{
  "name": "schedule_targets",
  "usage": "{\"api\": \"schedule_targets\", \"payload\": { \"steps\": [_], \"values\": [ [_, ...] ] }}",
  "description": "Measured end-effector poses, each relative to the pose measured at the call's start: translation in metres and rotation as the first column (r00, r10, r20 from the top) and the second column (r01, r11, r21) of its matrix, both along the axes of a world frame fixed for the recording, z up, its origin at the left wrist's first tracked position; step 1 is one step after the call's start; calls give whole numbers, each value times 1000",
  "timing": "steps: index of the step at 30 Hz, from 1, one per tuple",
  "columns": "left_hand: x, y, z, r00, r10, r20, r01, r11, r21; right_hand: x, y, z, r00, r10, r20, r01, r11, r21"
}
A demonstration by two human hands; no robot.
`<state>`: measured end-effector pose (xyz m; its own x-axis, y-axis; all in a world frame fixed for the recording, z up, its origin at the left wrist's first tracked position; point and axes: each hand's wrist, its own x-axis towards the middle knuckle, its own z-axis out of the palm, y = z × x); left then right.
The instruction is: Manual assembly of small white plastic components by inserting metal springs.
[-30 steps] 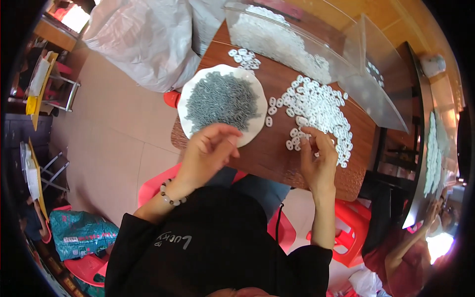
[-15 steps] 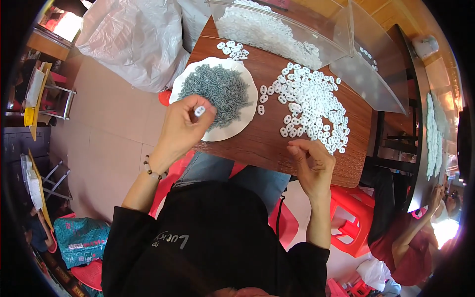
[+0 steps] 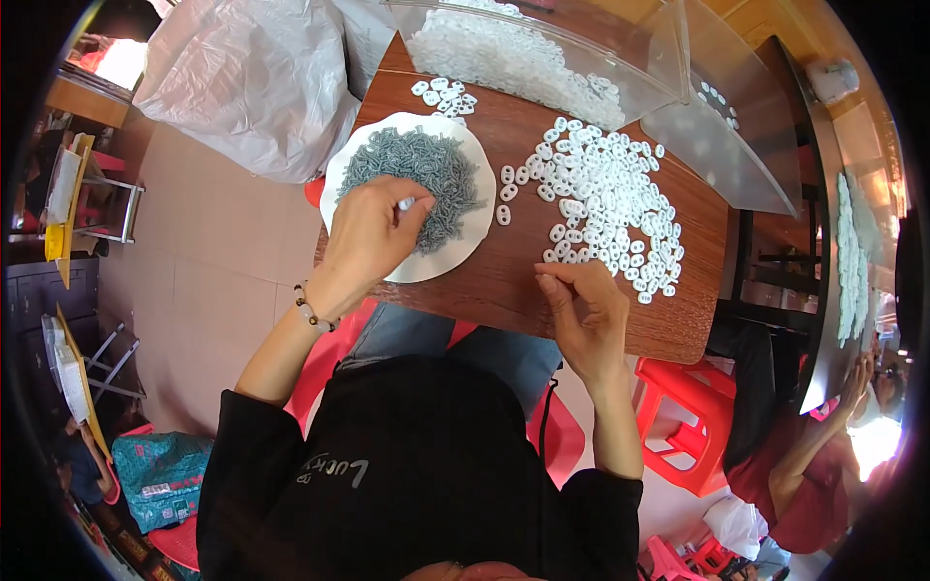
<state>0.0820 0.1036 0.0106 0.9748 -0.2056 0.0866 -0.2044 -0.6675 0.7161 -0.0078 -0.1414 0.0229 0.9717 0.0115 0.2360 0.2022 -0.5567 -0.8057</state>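
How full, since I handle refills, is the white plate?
Well filled: small grey pieces cover most of the white plate, leaving its rim bare; the left hand hides part.

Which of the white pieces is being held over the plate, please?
The white piece pinched in the left hand, above the grey pieces; those in the loose pile lie on the brown table.

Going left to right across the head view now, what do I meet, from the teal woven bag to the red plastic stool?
Teal woven bag, left hand pinching a small white piece over the scalloped white plate, right hand near the spread white two-holed oval pieces, red plastic stool.
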Motion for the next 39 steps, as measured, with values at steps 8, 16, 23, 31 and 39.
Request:
{"api": "schedule_targets", "payload": {
  "steps": [8,16,23,31,39],
  "values": [
    [-4,10,6,958,-107,-265,-26,891,-454,28,15,12,989,98,-109,-78,982,174],
    [-37,-31,36,850,-429,-307,197,798,-569,14,18,22,923,120,-365,123,807,577],
    [-37,-47,39,736,-536,-413,286,800,-528,-10,8,26,925,14,-380,204,825,527],
    [-46,-55,27,782,-531,-326,284,769,-573,-17,7,22,963,-14,-271,154,851,503],
    [-48,-56,30,783,-514,-351,260,783,-566,-16,9,24,981,-84,-176,135,944,300]
  ]
}}
